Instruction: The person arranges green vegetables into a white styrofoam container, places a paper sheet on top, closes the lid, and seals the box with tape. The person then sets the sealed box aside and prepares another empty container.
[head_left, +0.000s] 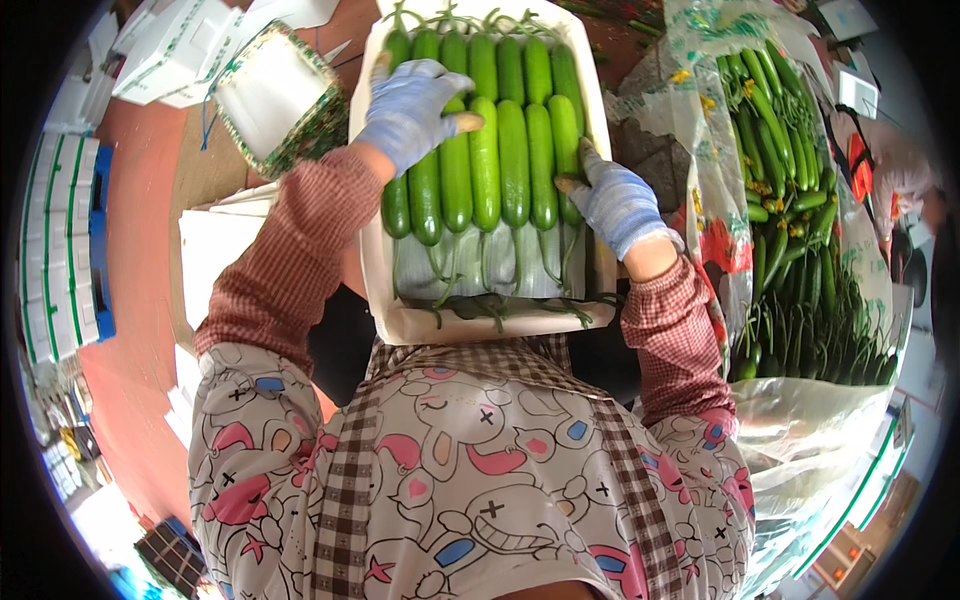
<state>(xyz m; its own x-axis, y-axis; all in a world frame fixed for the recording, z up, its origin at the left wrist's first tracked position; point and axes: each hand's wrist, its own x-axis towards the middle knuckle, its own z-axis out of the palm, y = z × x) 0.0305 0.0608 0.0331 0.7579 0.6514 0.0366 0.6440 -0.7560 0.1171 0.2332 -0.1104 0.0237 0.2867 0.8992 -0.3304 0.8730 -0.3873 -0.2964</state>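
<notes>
In front of me a white foam box (366, 217) holds two overlapping rows of green cucumbers (486, 165), laid side by side on clear film (469, 262). Stems of the nearer row point toward me, those of the farther row away. My left hand (420, 112), in a blue-and-white glove with worn fingertips, lies over the cucumbers at the left, fingers apart, partly hiding them. My right hand (619, 199), gloved alike, is at the right wall, its thumb and finger touching the rightmost cucumber (568, 206). Whether it grips that cucumber is unclear.
To my right, a large plastic-lined heap of loose cucumbers (772, 142) carries some yellow flowers. An open container (274, 94) with a patterned rim stands at the upper left, near white boxes (176, 52). Stacked white boxes (64, 247) line the far left. Another person (900, 165) is at the right.
</notes>
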